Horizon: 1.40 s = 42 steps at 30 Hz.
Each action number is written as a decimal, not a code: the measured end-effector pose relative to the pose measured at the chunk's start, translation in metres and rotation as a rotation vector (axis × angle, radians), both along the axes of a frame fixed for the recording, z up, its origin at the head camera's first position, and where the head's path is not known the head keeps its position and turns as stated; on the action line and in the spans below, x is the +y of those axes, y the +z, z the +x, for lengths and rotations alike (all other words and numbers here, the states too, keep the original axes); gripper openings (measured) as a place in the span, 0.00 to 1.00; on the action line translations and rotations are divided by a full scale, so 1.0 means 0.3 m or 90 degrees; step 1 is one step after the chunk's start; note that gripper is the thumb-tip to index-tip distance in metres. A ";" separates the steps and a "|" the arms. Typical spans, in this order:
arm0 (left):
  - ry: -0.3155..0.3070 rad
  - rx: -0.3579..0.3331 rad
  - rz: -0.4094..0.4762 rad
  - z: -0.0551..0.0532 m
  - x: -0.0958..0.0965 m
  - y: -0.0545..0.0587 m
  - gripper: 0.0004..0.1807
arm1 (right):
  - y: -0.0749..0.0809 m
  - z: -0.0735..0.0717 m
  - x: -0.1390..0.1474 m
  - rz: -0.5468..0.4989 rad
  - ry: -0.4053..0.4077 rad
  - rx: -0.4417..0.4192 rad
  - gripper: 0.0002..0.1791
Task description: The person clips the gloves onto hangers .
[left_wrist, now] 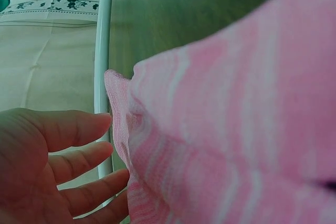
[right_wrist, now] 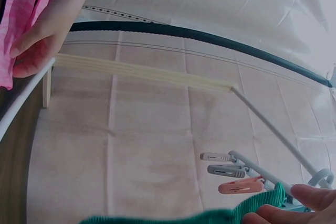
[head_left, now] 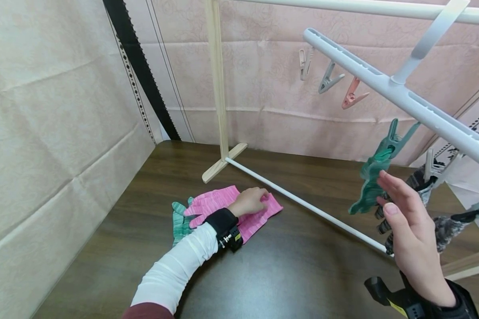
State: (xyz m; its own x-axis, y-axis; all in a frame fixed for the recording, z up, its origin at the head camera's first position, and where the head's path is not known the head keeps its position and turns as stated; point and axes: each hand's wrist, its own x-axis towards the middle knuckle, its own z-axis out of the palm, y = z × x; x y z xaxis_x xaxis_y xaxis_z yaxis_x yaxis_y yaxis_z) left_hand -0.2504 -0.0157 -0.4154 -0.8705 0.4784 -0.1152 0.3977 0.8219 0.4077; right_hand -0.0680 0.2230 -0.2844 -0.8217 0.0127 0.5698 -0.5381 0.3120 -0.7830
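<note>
My left hand is over a pink striped knit glove lying on the brown table. Its fingers are extended, with the tips at the edge of the pink fabric in the left wrist view. Partly under the pink glove lies a green glove. My right hand is raised, fingers loosely extended, beside a hanging green glove. A green clip holds that glove under the hanger. Behind the right hand hang dark grey mottled gloves, partly hidden.
The light-blue clip hanger hangs from a white rail. White, grey and pink clips dangle at its far end. A wooden post stands on a foot at the table's back, joined by a low white bar.
</note>
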 end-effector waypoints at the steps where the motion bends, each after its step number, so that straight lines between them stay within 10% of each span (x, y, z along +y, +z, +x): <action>1: -0.001 -0.004 0.002 0.001 -0.001 0.001 0.18 | -0.002 0.000 -0.001 -0.017 0.014 0.004 0.24; 26: -0.028 -0.039 0.004 0.027 -0.003 -0.001 0.18 | -0.035 -0.065 -0.084 -0.015 0.083 -0.042 0.23; 42: -0.143 -0.008 -0.030 0.112 0.023 0.005 0.19 | -0.030 -0.089 -0.105 0.045 0.036 -0.106 0.22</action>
State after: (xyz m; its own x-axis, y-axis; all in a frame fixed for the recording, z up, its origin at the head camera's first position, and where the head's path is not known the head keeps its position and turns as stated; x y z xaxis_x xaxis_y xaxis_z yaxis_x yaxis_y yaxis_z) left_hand -0.2169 -0.0088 -0.4139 -0.7410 0.6541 -0.1517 0.5683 0.7312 0.3773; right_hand -0.0947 0.1916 -0.2934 -0.9032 -0.0716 0.4233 -0.4209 0.3416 -0.8403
